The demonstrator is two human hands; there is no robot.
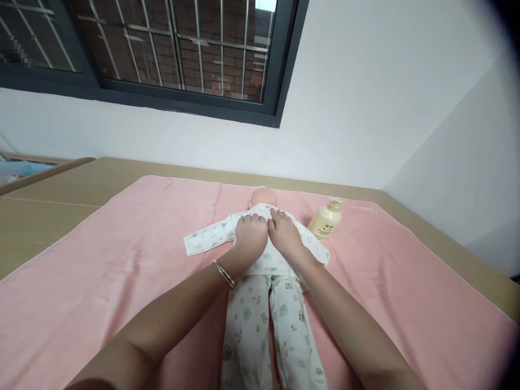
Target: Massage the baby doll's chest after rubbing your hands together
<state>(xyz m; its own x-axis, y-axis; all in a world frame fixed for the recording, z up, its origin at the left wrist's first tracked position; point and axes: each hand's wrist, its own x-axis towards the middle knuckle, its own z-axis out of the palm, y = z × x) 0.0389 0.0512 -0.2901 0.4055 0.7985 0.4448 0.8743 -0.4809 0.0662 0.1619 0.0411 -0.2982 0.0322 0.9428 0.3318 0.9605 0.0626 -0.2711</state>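
A baby doll lies face up with its head toward the wall. It is dressed in a white patterned long-sleeved shirt and matching trousers. On the chest, my left hand is curled closed over the shirt, its fingertips hidden beneath it. A silver bangle circles the left wrist. Touching it at the middle of the chest, my right hand rests on the shirt with its fingers loosely stretched toward the collar. Both doll sleeves spread outward.
Beneath the doll is a pink sheet on a wooden surface. A yellow pump bottle lies tilted by the doll's sleeve on the right. Behind are a white wall and a dark-framed barred window.
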